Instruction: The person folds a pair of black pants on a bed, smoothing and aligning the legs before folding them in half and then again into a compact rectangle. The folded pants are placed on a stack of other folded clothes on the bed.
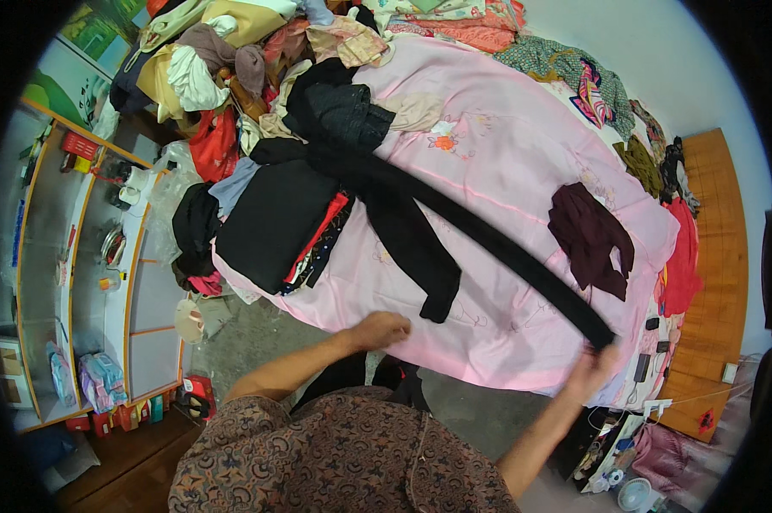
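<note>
A long black garment with two narrow legs or sleeves (pixel 488 234) stretches across the pink bedsheet (pixel 482 154). My right hand (pixel 592 375), slightly blurred, grips the end of one length and pulls it out straight towards the bed's lower right. The other length lies bent on the sheet, its end close to my left hand (pixel 379 329). That hand hovers by the near bed edge with curled fingers and nothing visible in it. Left of the garment sits a stack of folded clothes (pixel 277 221), black on top, with red and patterned layers showing at the side.
A crumpled dark maroon garment (pixel 588 234) lies on the right of the bed. Piled clothes (pixel 200 64) rise at the back left, near a red bag (pixel 215 144). Shelving (pixel 104 256) lines the left side. A wooden headboard (pixel 713 256) and a small fan (pixel 634 494) are at right.
</note>
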The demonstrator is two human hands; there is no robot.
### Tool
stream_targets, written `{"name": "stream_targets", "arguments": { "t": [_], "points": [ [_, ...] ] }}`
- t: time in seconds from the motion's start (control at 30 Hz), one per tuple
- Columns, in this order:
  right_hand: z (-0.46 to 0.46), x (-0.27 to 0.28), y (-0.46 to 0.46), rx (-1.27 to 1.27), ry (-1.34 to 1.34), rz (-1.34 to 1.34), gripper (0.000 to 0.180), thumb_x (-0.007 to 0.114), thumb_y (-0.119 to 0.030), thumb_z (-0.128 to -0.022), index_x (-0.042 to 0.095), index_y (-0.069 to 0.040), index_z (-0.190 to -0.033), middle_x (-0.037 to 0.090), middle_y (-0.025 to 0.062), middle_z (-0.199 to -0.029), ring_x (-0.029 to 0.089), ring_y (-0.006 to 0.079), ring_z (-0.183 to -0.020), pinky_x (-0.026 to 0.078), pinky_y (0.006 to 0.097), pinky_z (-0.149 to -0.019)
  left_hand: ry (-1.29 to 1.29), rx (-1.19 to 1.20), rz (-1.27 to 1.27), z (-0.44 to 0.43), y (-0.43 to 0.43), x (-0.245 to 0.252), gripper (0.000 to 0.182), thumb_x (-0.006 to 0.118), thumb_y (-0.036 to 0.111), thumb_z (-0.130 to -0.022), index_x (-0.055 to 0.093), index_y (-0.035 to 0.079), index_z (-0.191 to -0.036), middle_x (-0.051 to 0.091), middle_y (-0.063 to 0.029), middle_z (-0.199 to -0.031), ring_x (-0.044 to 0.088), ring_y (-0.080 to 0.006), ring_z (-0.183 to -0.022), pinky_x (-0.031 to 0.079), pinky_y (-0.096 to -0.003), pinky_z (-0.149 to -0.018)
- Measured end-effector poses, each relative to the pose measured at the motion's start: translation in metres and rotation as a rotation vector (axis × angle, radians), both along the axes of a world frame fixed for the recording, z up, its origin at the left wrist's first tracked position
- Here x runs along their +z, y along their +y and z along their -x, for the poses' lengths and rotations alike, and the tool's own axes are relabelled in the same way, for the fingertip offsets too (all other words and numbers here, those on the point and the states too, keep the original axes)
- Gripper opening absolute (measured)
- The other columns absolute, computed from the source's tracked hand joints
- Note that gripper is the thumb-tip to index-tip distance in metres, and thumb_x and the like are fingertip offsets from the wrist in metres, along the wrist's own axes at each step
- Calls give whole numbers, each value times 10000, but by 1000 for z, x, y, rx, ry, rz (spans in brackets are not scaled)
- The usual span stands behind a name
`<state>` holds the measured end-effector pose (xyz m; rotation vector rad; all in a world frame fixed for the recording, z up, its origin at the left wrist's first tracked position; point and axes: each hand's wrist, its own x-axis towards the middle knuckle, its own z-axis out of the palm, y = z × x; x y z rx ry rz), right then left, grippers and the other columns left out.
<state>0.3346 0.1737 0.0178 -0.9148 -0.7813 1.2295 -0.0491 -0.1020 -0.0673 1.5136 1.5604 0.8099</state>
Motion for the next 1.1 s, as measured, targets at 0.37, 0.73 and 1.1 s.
{"name": "stream_targets", "arguments": {
  "t": [0.37, 0.73, 1.1],
  "points": [
    [-161, -1, -74, 10, 190, 52, 132, 643, -149, -901, 613, -23, -929, 661, 102, -877, 620, 197, -806, 530, 343, -719, 373, 212, 354, 78, -55, -58, 198, 617, 247, -825, 639, 54, -866, 665, -170, -809, 642, -363, -791, 498, -463, -710],
    [-26, -96, -202, 14, -131, 717, 102, 628, -165, -905, 557, -92, -912, 617, 46, -771, 616, 171, -655, 504, 305, -526, 353, 349, 62, 159, 92, -73, 124, 615, 157, -808, 641, 48, -860, 642, -196, -826, 631, -383, -807, 496, -477, -720],
    [66, -85, -338, 219, -295, 995, 120, 598, -133, -943, 527, -66, -874, 573, 59, -741, 565, 157, -629, 443, 298, -506, 681, 143, -211, 134, 238, -58, 549, 730, 102, -725, 567, 161, -1246, 572, -73, -1143, 526, -307, -1091, 432, -479, -880]
  ]
}}
